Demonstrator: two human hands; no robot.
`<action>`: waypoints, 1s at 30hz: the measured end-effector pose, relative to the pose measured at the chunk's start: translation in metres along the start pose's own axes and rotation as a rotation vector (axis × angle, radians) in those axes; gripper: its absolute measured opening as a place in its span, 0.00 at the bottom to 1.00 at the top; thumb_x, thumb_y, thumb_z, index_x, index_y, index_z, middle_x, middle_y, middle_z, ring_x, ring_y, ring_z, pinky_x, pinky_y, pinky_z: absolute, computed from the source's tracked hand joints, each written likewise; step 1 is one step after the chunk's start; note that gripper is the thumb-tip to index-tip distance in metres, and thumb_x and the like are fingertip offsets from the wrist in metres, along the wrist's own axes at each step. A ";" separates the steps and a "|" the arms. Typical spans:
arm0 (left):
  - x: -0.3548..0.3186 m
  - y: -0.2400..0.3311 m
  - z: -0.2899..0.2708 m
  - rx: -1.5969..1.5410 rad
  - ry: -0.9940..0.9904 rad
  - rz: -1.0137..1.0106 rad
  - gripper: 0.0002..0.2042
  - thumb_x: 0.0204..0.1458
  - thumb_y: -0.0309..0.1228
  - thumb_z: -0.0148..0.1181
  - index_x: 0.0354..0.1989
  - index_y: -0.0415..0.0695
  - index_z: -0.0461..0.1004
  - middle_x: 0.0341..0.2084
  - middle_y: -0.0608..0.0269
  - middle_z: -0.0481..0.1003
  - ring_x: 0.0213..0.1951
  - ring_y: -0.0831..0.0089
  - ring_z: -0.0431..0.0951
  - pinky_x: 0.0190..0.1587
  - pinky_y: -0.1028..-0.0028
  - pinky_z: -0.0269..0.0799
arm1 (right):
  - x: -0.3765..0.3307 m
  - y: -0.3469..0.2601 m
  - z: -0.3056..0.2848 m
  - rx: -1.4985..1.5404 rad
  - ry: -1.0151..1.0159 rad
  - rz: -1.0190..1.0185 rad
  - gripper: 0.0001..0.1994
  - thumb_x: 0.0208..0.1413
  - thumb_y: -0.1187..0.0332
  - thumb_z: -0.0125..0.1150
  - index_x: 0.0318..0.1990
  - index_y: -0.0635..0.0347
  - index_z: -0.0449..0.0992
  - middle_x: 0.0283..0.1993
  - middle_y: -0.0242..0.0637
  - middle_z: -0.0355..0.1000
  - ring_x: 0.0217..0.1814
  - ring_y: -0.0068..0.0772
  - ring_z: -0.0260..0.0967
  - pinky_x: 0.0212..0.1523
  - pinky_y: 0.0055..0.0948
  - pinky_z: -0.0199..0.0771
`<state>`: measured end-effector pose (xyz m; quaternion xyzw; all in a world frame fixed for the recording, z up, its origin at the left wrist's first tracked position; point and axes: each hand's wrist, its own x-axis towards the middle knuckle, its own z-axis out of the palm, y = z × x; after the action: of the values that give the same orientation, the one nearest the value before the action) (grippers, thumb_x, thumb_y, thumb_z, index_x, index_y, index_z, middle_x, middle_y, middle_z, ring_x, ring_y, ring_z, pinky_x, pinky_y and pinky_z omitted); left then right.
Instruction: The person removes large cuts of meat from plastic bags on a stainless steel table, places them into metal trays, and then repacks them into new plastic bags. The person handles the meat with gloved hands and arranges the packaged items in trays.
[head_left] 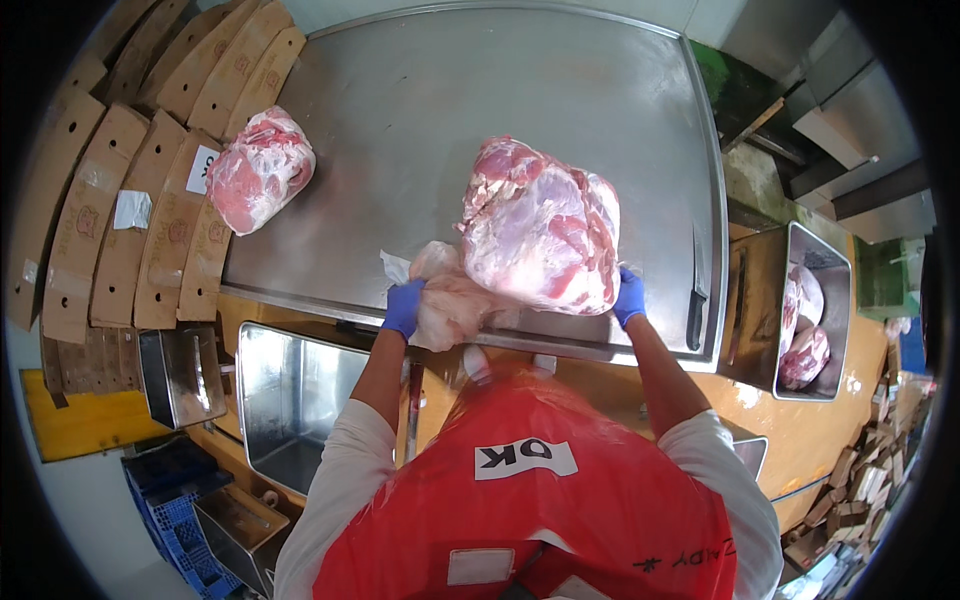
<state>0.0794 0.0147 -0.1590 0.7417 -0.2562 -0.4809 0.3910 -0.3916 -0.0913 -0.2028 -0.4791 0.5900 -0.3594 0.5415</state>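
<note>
The steel desk (390, 110) bears the meat (540, 235), so the left hand (403, 308) can grasp crumpled plastic (447, 308); the right hand (630, 296) touches the meat's side, its grip unclear.

Lg raw meat pc (545, 230), pink w/ white fat, on tbl (400, 130); crumpled plastic (447, 305) just L.

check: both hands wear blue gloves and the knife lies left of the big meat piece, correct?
Not quite: in the head view, the knife lies right of the big meat piece, not left. The left hand and right hand do wear blue gloves.
</note>
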 end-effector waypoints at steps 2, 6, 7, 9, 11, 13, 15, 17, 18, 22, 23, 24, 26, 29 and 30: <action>-0.005 0.000 0.016 -0.055 -0.017 -0.061 0.18 0.55 0.37 0.60 0.43 0.31 0.78 0.34 0.59 0.78 0.33 0.71 0.77 0.35 0.68 0.75 | -0.007 0.008 0.022 0.476 -0.086 0.053 0.14 0.63 0.69 0.55 0.52 0.63 0.78 0.49 0.41 0.80 0.48 0.34 0.77 0.53 0.34 0.77; -0.022 0.014 0.050 -0.140 -0.105 -0.109 0.16 0.56 0.34 0.58 0.45 0.31 0.77 0.37 0.60 0.78 0.35 0.72 0.77 0.38 0.69 0.75 | -0.012 -0.029 0.089 0.626 -0.125 0.221 0.16 0.67 0.66 0.46 0.54 0.64 0.74 0.50 0.43 0.79 0.47 0.39 0.78 0.51 0.34 0.77; -0.019 0.020 0.058 -0.140 -0.141 -0.094 0.17 0.58 0.36 0.57 0.46 0.32 0.77 0.38 0.59 0.79 0.36 0.72 0.78 0.40 0.69 0.75 | -0.004 -0.006 0.099 0.373 -0.122 0.141 0.15 0.64 0.68 0.50 0.52 0.65 0.75 0.46 0.45 0.79 0.44 0.38 0.78 0.47 0.34 0.78; -0.014 0.008 0.061 -0.154 -0.164 -0.079 0.19 0.61 0.39 0.56 0.48 0.34 0.78 0.39 0.57 0.80 0.38 0.71 0.79 0.42 0.68 0.77 | 0.004 0.014 0.130 -0.024 -0.154 0.016 0.13 0.60 0.69 0.55 0.48 0.65 0.78 0.39 0.45 0.79 0.39 0.36 0.77 0.41 0.33 0.78; -0.005 -0.023 0.047 -0.192 -0.179 0.031 0.18 0.62 0.39 0.56 0.49 0.34 0.77 0.39 0.57 0.79 0.38 0.71 0.79 0.42 0.69 0.77 | -0.017 -0.032 0.163 0.112 -0.186 0.215 0.12 0.57 0.69 0.56 0.44 0.64 0.80 0.35 0.42 0.79 0.36 0.34 0.76 0.40 0.32 0.75; -0.005 -0.027 0.041 -0.203 -0.194 0.017 0.18 0.61 0.38 0.56 0.49 0.35 0.77 0.40 0.58 0.79 0.38 0.71 0.79 0.42 0.69 0.77 | -0.020 -0.041 0.166 0.097 -0.353 0.060 0.10 0.56 0.69 0.56 0.40 0.64 0.81 0.34 0.42 0.79 0.33 0.34 0.74 0.38 0.33 0.73; -0.015 -0.017 0.045 -0.213 -0.169 -0.124 0.18 0.60 0.38 0.56 0.49 0.35 0.77 0.40 0.58 0.79 0.39 0.71 0.79 0.42 0.69 0.77 | -0.019 -0.059 0.161 -0.012 -0.458 -0.091 0.09 0.56 0.69 0.57 0.37 0.64 0.81 0.32 0.39 0.77 0.33 0.31 0.72 0.37 0.32 0.72; -0.036 0.002 0.050 -0.074 -0.171 -0.126 0.15 0.56 0.36 0.59 0.45 0.36 0.78 0.36 0.61 0.78 0.36 0.73 0.77 0.37 0.70 0.75 | -0.019 -0.091 0.146 -0.222 -0.501 -0.244 0.09 0.59 0.69 0.57 0.35 0.64 0.81 0.29 0.34 0.76 0.34 0.26 0.72 0.36 0.30 0.72; -0.044 0.015 0.055 -0.002 -0.177 -0.122 0.14 0.54 0.35 0.60 0.43 0.36 0.78 0.33 0.62 0.77 0.34 0.74 0.77 0.35 0.70 0.74 | -0.024 -0.087 0.149 -0.004 -0.498 -0.160 0.08 0.60 0.69 0.57 0.33 0.62 0.80 0.27 0.32 0.75 0.30 0.25 0.71 0.31 0.29 0.72; -0.083 0.025 0.068 -0.163 -0.158 -0.041 0.15 0.53 0.34 0.63 0.44 0.36 0.78 0.34 0.63 0.77 0.33 0.75 0.77 0.35 0.70 0.73 | -0.054 -0.142 0.148 0.408 -0.420 0.268 0.08 0.56 0.70 0.56 0.26 0.61 0.77 0.23 0.32 0.70 0.23 0.26 0.66 0.22 0.30 0.70; -0.083 0.023 0.073 -0.197 -0.183 -0.024 0.15 0.53 0.32 0.62 0.46 0.36 0.77 0.36 0.62 0.78 0.35 0.73 0.78 0.38 0.70 0.75 | -0.058 -0.152 0.146 0.431 -0.371 0.288 0.08 0.56 0.70 0.56 0.26 0.60 0.77 0.23 0.31 0.69 0.21 0.26 0.65 0.21 0.29 0.69; -0.082 0.022 0.077 -0.230 -0.208 -0.007 0.16 0.54 0.31 0.61 0.48 0.35 0.76 0.39 0.61 0.78 0.36 0.72 0.79 0.40 0.69 0.77 | -0.060 -0.160 0.145 0.454 -0.321 0.308 0.08 0.56 0.71 0.56 0.25 0.59 0.77 0.22 0.31 0.68 0.19 0.25 0.63 0.19 0.28 0.68; -0.096 0.045 0.098 -0.315 -0.229 -0.092 0.14 0.55 0.30 0.60 0.48 0.36 0.77 0.39 0.60 0.78 0.37 0.71 0.79 0.41 0.70 0.77 | -0.058 -0.149 0.134 0.469 -0.322 0.325 0.08 0.56 0.70 0.56 0.26 0.59 0.77 0.22 0.29 0.67 0.19 0.23 0.62 0.20 0.28 0.67; -0.098 0.055 0.108 -0.369 -0.338 -0.084 0.13 0.57 0.30 0.59 0.47 0.36 0.76 0.39 0.59 0.79 0.38 0.70 0.80 0.41 0.70 0.78 | -0.063 -0.133 0.121 0.458 -0.311 0.209 0.09 0.57 0.71 0.56 0.25 0.59 0.77 0.21 0.27 0.66 0.20 0.21 0.62 0.19 0.26 0.64; -0.096 0.055 0.110 -0.374 -0.388 -0.059 0.13 0.57 0.30 0.59 0.47 0.35 0.76 0.39 0.59 0.79 0.38 0.70 0.81 0.41 0.70 0.78 | -0.066 -0.129 0.117 0.447 -0.305 0.146 0.09 0.57 0.71 0.56 0.25 0.59 0.76 0.21 0.27 0.66 0.21 0.20 0.62 0.19 0.26 0.63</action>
<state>-0.0605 0.0199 -0.0899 0.5578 -0.2115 -0.6643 0.4505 -0.2565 -0.0533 -0.0797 -0.3522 0.4408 -0.3645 0.7408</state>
